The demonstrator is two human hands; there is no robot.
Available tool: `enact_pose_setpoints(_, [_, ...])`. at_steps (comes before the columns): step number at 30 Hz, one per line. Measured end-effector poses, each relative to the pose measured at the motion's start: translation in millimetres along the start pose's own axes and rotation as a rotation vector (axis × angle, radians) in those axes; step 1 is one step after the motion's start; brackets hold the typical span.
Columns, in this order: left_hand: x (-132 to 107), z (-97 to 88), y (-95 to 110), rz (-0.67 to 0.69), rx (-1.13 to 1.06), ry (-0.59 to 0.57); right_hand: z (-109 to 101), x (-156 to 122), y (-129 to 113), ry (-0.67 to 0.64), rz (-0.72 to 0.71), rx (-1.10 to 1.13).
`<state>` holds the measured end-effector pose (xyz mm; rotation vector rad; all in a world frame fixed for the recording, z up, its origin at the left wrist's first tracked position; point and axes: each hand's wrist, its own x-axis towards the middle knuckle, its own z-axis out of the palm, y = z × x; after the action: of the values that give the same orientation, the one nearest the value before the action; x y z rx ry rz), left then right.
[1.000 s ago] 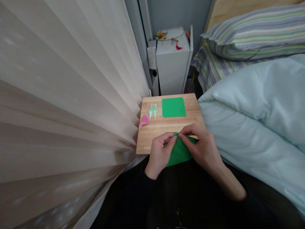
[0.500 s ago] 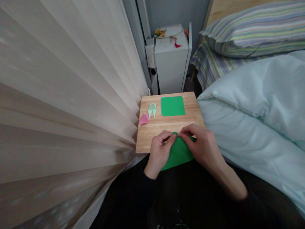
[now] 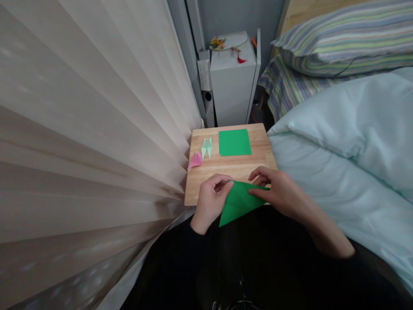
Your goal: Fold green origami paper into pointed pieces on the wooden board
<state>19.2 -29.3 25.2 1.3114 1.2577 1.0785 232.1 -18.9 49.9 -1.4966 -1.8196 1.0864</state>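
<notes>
A sheet of green origami paper [image 3: 240,201], folded into a triangle, is held up at the near edge of the small wooden table. My left hand [image 3: 212,196] pinches its upper left corner between thumb and fingers. At the paper's right end is my right hand [image 3: 274,185], with its thumb across the front. Its index finger is lifted clear of the upper edge, and other fingertips are partly hidden behind the paper. Beyond my hands lie a stack of green paper [image 3: 235,142], a pale green folded piece [image 3: 207,147] and a pink folded piece [image 3: 195,160].
The wooden table [image 3: 206,174] stands between a pleated curtain [image 3: 129,107] on the left and a bed with a pale blue quilt [image 3: 348,142] on the right. Behind it is a white cabinet [image 3: 232,90] with small ornaments on top. A striped pillow [image 3: 348,41] lies at upper right.
My right hand has moved right along the paper's upper edge, away from my left thumb, and its fingers have spread. My left hand has shifted slightly left, still pinching the corner.
</notes>
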Motion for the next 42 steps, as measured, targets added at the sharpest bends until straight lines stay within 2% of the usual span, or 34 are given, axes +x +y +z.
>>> enact_pose_setpoints(4, [7.8, -1.2, -22.9, -0.029, 0.078, -0.066, -5.9, 12.8, 23.0, 0.022, 0.076, -0.068])
enact_pose_setpoints(7, [14.3, -0.8, -36.9, -0.067, 0.152, -0.106, -4.0, 22.1, 32.3, 0.022, 0.079, -0.051])
enact_pose_setpoints(12, [18.7, -3.6, -39.3, -0.082, 0.111, -0.106, -7.8, 27.4, 32.8, 0.065, 0.056, -0.040])
enact_pose_setpoints(15, [19.4, -5.6, -36.6, -0.076, 0.016, -0.061, -18.8, 27.9, 33.2, 0.114, 0.112, 0.097])
enact_pose_setpoints(18, [21.6, -5.9, -36.8, -0.053, -0.071, -0.010, -23.0, 29.2, 34.9, 0.211, 0.193, 0.406])
enact_pose_setpoints(20, [23.3, -5.3, -37.4, -0.035, -0.117, 0.041, -15.6, 29.4, 34.7, 0.244, 0.267, 0.661])
enact_pose_setpoints(22, [24.1, -4.4, -36.5, -0.025, -0.146, 0.090, -0.3, 28.2, 32.5, 0.134, 0.353, 0.862])
enact_pose_setpoints(24, [23.7, -3.4, -33.8, -0.017, -0.159, 0.111, 18.5, 25.8, 28.5, -0.015, 0.412, 0.958])
enact_pose_setpoints(27, [21.3, -1.2, -28.8, 0.015, -0.167, 0.094, 42.3, 22.5, 22.7, -0.107, 0.440, 1.070])
enact_pose_setpoints(31, [19.6, 3.7, -30.3, 0.063, -0.170, 0.091, 56.5, 24.9, 23.4, 0.012, 0.465, 1.116])
enact_pose_setpoints(37, [21.8, 11.0, -43.6, 0.064, -0.179, 0.145, 63.5, 33.9, 29.7, 0.275, 0.561, 1.000])
enact_pose_setpoints(42, [19.9, 9.2, -39.2, 0.054, -0.168, 0.124, 63.9, 31.1, 26.4, 0.295, 0.548, 0.917])
